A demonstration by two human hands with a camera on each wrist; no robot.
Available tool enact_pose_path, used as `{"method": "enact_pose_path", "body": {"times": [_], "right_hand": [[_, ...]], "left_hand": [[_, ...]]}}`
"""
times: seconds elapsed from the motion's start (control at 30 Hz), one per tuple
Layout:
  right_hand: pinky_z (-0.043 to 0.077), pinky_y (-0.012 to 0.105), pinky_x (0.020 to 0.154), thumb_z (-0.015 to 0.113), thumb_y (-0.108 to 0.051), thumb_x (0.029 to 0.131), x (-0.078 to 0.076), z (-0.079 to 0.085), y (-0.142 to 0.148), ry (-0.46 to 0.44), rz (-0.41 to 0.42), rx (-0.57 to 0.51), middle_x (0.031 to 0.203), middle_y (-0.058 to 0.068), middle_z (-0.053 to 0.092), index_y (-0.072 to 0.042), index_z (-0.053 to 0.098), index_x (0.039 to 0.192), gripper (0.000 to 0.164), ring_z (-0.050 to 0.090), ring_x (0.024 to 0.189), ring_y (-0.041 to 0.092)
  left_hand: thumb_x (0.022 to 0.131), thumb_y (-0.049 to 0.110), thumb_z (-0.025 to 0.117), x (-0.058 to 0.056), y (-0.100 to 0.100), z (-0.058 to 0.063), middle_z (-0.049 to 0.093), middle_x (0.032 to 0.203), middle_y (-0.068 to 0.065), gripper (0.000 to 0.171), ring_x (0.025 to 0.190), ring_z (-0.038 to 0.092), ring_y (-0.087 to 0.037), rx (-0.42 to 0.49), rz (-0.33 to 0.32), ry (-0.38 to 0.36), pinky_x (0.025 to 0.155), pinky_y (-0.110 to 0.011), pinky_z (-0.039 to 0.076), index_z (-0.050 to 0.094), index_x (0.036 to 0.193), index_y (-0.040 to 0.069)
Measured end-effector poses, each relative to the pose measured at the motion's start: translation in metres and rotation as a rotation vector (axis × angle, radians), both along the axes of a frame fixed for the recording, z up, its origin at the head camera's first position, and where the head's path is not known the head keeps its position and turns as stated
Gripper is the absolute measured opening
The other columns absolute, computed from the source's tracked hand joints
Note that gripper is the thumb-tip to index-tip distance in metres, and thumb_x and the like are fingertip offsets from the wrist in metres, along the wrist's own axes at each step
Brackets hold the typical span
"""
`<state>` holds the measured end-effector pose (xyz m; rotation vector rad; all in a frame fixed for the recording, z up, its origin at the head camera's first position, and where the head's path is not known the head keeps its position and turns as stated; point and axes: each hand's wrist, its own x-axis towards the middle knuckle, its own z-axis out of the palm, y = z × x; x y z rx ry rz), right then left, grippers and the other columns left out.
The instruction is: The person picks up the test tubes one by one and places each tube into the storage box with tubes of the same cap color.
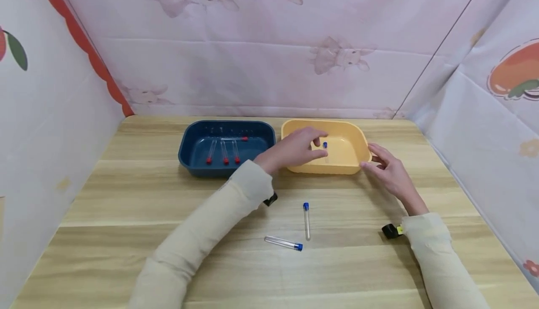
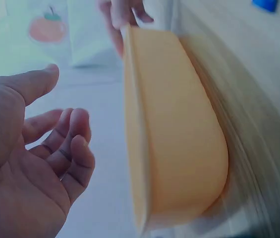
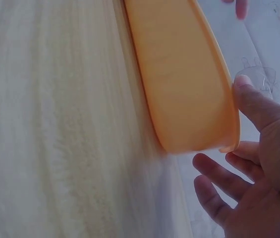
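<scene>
My left hand (image 1: 301,147) reaches over the yellow basin (image 1: 337,169), its fingers loosely bent and its thumb apart from them. Inside the basin, near the thumb, is a clear blue-capped test tube (image 1: 325,145), partly hidden by the hand; the left wrist view shows no tube between the fingers. My right hand (image 1: 389,171) holds the basin's right rim, thumb at the front corner and fingers round the side, also seen in the right wrist view. Two more blue-capped tubes lie on the table, one pointing away (image 1: 307,222), one nearly crosswise (image 1: 283,242).
Left of the yellow basin stands a dark blue basin (image 1: 202,171) with several red-capped test tubes (image 1: 224,152) in it. Printed cloth walls (image 1: 252,79) enclose the wooden table (image 1: 353,271) at the back and sides.
</scene>
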<state>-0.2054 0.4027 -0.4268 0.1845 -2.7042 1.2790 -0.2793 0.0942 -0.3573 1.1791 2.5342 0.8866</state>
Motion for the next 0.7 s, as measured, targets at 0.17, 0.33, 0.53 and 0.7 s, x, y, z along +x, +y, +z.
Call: {"method": "enact_pose_path", "body": {"times": [0.17, 0.33, 0.53, 0.7], "right_hand": [[0.040, 0.000, 0.086, 0.070, -0.004, 0.099, -0.002, 0.003, 0.000, 0.022, 0.007, 0.014, 0.159, 0.030, 0.036, 0.008, 0.043, 0.152, 0.060, 0.053, 0.125, 0.050], [0.041, 0.000, 0.085, 0.069, -0.003, 0.099, -0.006, 0.001, 0.007, 0.026, 0.014, 0.010, 0.158, 0.032, 0.035, 0.009, 0.043, 0.152, 0.060, 0.054, 0.122, 0.052], [0.045, 0.002, 0.081, 0.071, -0.008, 0.099, -0.007, 0.000, 0.014, 0.021, 0.008, 0.018, 0.159, 0.029, 0.036, 0.004, 0.044, 0.153, 0.062, 0.057, 0.119, 0.048], [0.046, 0.003, 0.081, 0.072, -0.014, 0.099, -0.008, 0.002, 0.016, 0.014, 0.000, 0.029, 0.160, 0.027, 0.037, 0.002, 0.044, 0.154, 0.063, 0.058, 0.119, 0.046]], "left_hand": [[0.103, 0.035, 0.067, 0.026, -0.029, 0.010, 0.064, 0.121, -0.002, 0.051, 0.091, 0.058, -0.013, -0.026, -0.045, -0.009, 0.077, -0.021, 0.052, 0.058, 0.148, 0.015], [0.101, 0.033, 0.070, 0.045, -0.052, 0.010, 0.067, 0.117, 0.000, 0.047, 0.087, 0.059, -0.011, -0.027, -0.053, -0.017, 0.074, -0.021, 0.053, 0.062, 0.144, 0.016], [0.101, 0.033, 0.071, 0.059, -0.071, 0.000, 0.067, 0.122, 0.001, 0.048, 0.094, 0.059, -0.009, -0.041, -0.064, -0.051, 0.078, -0.021, 0.054, 0.062, 0.145, 0.016], [0.100, 0.032, 0.072, 0.065, -0.081, -0.012, 0.068, 0.125, -0.001, 0.049, 0.097, 0.060, -0.008, -0.059, -0.077, -0.078, 0.082, -0.022, 0.054, 0.062, 0.145, 0.017]]}}
